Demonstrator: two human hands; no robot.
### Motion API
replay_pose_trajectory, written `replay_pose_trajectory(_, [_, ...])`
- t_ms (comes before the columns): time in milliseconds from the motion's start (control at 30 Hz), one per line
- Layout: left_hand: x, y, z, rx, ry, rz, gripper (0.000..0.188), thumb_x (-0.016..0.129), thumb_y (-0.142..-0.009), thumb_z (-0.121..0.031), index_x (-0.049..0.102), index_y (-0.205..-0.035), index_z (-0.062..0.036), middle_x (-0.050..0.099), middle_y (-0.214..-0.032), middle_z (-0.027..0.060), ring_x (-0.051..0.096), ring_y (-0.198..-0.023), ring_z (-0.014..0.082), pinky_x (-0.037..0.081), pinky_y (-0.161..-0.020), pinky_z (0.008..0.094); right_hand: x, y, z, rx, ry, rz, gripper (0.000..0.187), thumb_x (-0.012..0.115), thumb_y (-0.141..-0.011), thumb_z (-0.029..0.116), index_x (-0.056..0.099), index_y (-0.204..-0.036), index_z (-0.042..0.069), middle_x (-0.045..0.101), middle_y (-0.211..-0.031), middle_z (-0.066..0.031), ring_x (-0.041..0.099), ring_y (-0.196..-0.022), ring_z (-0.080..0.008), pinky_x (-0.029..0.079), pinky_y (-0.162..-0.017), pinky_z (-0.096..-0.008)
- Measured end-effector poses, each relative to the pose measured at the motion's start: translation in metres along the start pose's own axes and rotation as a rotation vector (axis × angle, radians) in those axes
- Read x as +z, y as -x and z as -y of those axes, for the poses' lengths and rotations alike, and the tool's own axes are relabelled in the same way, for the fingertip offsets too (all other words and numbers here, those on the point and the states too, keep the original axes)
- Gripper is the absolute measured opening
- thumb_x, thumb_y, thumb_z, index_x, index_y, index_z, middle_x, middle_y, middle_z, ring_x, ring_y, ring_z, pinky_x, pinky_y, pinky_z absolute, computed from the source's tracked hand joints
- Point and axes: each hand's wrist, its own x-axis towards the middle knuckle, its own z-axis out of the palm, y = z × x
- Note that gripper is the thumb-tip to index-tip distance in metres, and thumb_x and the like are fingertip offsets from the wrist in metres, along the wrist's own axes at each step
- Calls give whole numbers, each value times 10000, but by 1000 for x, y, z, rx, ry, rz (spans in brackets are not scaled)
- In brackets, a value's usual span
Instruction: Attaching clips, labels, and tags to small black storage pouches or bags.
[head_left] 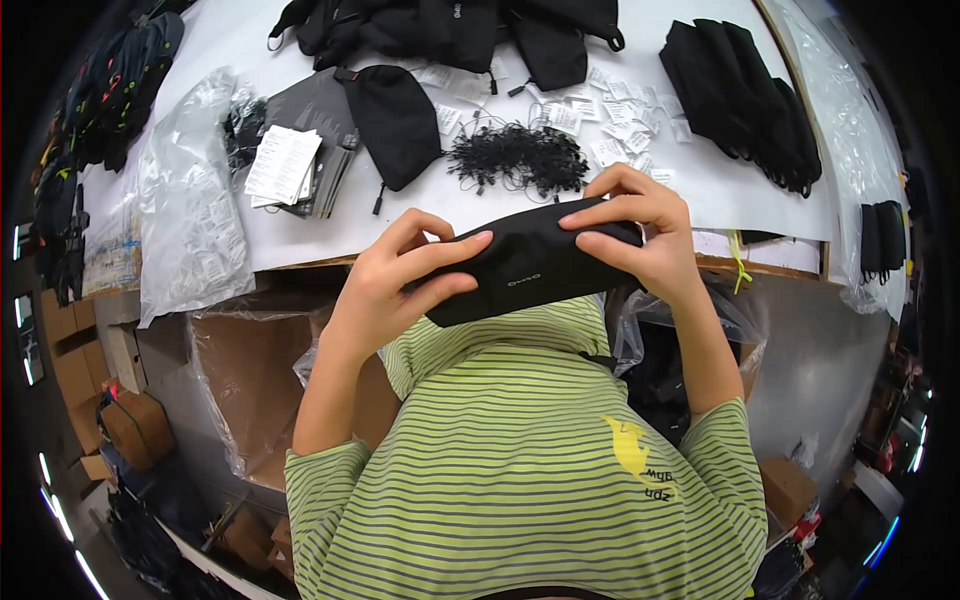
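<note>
Between my two hands a black fabric pouch [525, 262] is held sideways, just in front of the table's near edge, with a small light print on its face. My left hand [400, 262] pinches its left end, thumb and fingers closed on the cloth. At the other end my right hand [640, 230] grips the upper edge, thumb on the near face. Beyond the pouch lies a tangled heap of thin black cords [517, 155]. Another black pouch [395, 128] rests to the left of that heap, its cord end hanging toward me.
White printed cards [284, 165] top a dark stack on the white table [300, 238]. Loose white tags [625, 115] surround the cords. Black pouches [740, 95] are piled at right, more black items [400, 30] at the back. A clear plastic bag [195, 190] lies left; a plastic-lined carton [250, 380] stands below.
</note>
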Motion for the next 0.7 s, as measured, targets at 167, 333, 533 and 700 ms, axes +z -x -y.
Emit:
replay_pose_trajectory(167, [12,-6,-3,60,36,-172,532,788,-661,-49,620,-1165,-44,575,-1002,87,594,-828,220,486,-720,305,-3,2,0,14,-121,-106,167,681,-715,48,719,-864,-16,570,-848,-72,509,-776,-143,372,-687,-231])
replay_pose_trajectory(333, [10,-2,0,23,5,-49,513,761,-694,-30,612,-1184,-58,563,-1021,80,586,-868,225,478,-743,324,-8,2,1,67,-185,-116,139,681,-735,61,721,-845,-14,572,-838,-59,499,-754,-121,358,-646,-223])
replay_pose_trajectory(533, [4,-4,-8,-94,118,246,372,618,-838,-49,600,-1210,-53,475,-1088,97,532,-909,225,435,-798,327,-10,6,-14,125,-161,-87,98,719,-774,84,696,-775,-11,595,-786,-3,520,-695,-67,388,-601,-201])
replay_pose_trajectory(700, [6,3,-5,-304,318,509,359,495,-916,-234,614,-1153,9,411,-1132,82,373,-787,175,359,-792,287,-45,9,-14,436,-115,466,201,748,-767,167,715,-908,27,636,-816,7,504,-691,-59,376,-571,-220])
